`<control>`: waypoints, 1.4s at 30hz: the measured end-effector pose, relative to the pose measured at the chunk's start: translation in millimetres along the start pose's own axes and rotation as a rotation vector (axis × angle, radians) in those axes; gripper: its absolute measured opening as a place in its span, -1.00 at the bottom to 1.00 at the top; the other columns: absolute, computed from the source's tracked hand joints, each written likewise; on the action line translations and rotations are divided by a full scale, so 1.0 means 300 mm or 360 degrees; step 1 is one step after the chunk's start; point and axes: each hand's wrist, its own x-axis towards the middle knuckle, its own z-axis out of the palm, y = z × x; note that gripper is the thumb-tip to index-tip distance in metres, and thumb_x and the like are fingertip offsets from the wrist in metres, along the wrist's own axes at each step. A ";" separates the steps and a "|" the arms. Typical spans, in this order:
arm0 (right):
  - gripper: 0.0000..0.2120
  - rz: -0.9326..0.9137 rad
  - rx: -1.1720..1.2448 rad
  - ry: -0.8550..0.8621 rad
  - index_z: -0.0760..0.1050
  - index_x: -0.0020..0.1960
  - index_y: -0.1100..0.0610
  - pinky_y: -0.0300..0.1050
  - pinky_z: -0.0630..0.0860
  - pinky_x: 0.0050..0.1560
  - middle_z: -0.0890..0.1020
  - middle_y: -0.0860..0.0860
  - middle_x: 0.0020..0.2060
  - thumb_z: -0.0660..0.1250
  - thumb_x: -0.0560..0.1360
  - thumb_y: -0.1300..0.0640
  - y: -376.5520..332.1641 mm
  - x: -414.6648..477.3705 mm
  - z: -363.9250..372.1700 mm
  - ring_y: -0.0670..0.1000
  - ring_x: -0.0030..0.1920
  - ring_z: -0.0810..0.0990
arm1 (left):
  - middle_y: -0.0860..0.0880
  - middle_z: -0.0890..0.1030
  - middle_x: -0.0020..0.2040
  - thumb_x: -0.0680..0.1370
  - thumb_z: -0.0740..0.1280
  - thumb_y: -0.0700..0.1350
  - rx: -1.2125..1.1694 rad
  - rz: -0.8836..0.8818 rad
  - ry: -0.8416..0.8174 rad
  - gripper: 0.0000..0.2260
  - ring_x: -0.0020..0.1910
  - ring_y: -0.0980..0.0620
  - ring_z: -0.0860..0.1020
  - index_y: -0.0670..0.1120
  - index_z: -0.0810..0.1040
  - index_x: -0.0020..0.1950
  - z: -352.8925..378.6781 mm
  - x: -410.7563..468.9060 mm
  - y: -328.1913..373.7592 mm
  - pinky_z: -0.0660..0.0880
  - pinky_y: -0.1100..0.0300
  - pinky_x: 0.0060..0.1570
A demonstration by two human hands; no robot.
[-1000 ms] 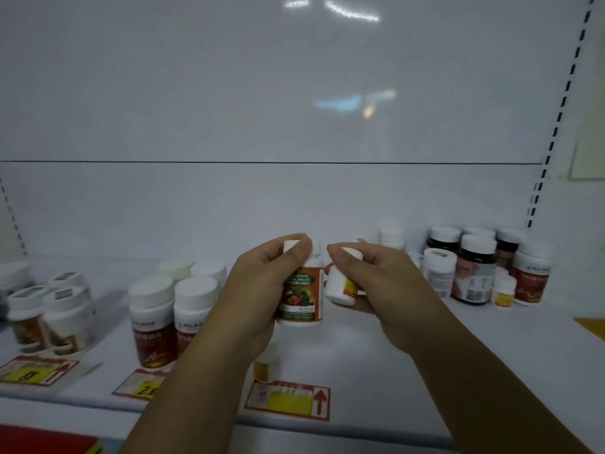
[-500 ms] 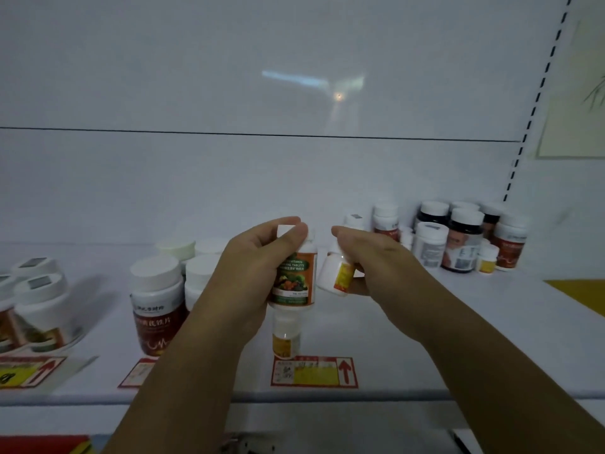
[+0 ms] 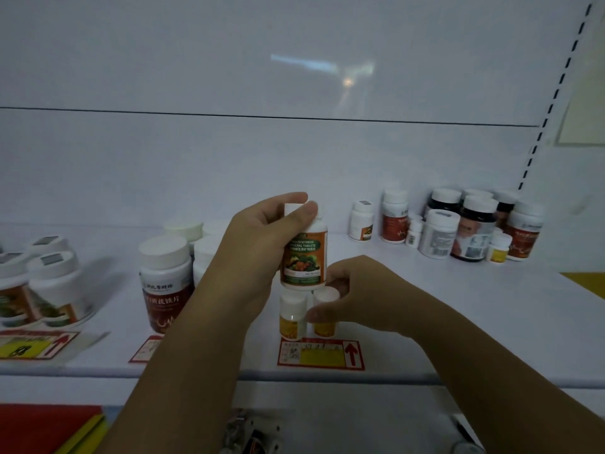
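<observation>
Small bottle, lower centre, gripped by the right hand; left hand grips the big bottle; set it flat beside its twin, label forward.

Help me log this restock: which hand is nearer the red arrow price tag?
Right. The right hand grips a small yellow bottle above the price tag; the left hand holds the multivitamin bottle higher up.

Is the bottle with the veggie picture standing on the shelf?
No, the left hand holds the veggie bottle up above the shelf.
</observation>
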 end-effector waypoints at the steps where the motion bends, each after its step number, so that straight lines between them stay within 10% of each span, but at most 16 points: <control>1: -0.60 -0.0016 -0.0009 0.0012 0.54 0.16 0.03 -0.18 0.53 0.06 0.65 -0.04 0.08 0.47 0.35 -0.02 0.003 0.006 0.008 -0.06 -0.02 0.62 | -0.08 0.63 0.12 0.48 0.36 -0.10 0.0003 -0.0004 0.0006 -0.79 -0.01 0.00 0.61 -0.02 0.60 0.11 0.003 -0.001 -0.001 0.54 0.14 -0.04; 7: -0.45 -0.0158 0.0024 -0.0003 0.41 0.27 -0.10 -0.13 0.51 0.17 0.54 -0.13 0.20 0.50 0.32 0.00 0.049 -0.012 -0.052 -0.12 0.13 0.53 | -0.08 0.63 0.12 0.46 0.37 -0.09 0.0036 -0.0032 0.0043 -0.77 0.01 -0.02 0.62 -0.01 0.62 0.10 0.015 -0.021 0.004 0.57 0.09 0.00; 12: -0.50 -0.0632 0.0848 0.0129 0.41 0.16 -0.22 -0.19 0.60 0.04 0.58 -0.21 0.07 0.39 0.24 -0.03 -0.038 -0.077 -0.197 -0.17 0.04 0.63 | -0.04 0.65 0.05 0.33 0.43 0.02 0.0160 0.0129 0.0197 -0.67 -0.01 -0.01 0.64 0.04 0.62 0.08 0.043 -0.047 0.042 0.62 0.10 -0.04; 22: -0.68 -0.0987 0.0603 -0.0147 0.54 0.05 -0.05 0.08 0.64 -0.04 0.69 -0.03 -0.07 0.48 0.32 0.12 -0.329 0.056 -0.095 0.00 -0.13 0.70 | 0.06 0.69 0.06 0.24 0.38 0.19 0.0225 0.0270 0.0632 -0.47 0.00 0.10 0.66 0.12 0.59 0.20 -0.174 -0.169 0.098 0.60 0.12 -0.01; 31: -0.84 -0.0991 0.0442 -0.0028 0.53 -0.04 -0.03 -0.25 0.62 -0.24 0.65 -0.09 -0.10 0.41 0.40 0.03 -0.717 0.161 0.177 -0.12 -0.20 0.68 | 0.19 0.65 0.03 0.37 0.47 -0.14 0.0697 0.0353 0.0605 -0.54 0.00 0.22 0.59 0.26 0.50 0.18 -0.644 -0.282 0.132 0.54 0.42 -0.22; 42: -0.76 -0.0632 0.0461 0.0275 0.56 0.09 0.09 -0.17 0.63 -0.12 0.64 0.01 -0.05 0.40 0.43 0.14 -0.905 0.344 0.199 -0.05 -0.07 0.64 | 0.18 0.62 0.10 0.45 0.42 -0.14 0.0993 0.0368 0.0210 -0.57 0.09 0.19 0.56 0.14 0.50 0.29 -0.886 -0.047 0.258 0.51 0.25 0.08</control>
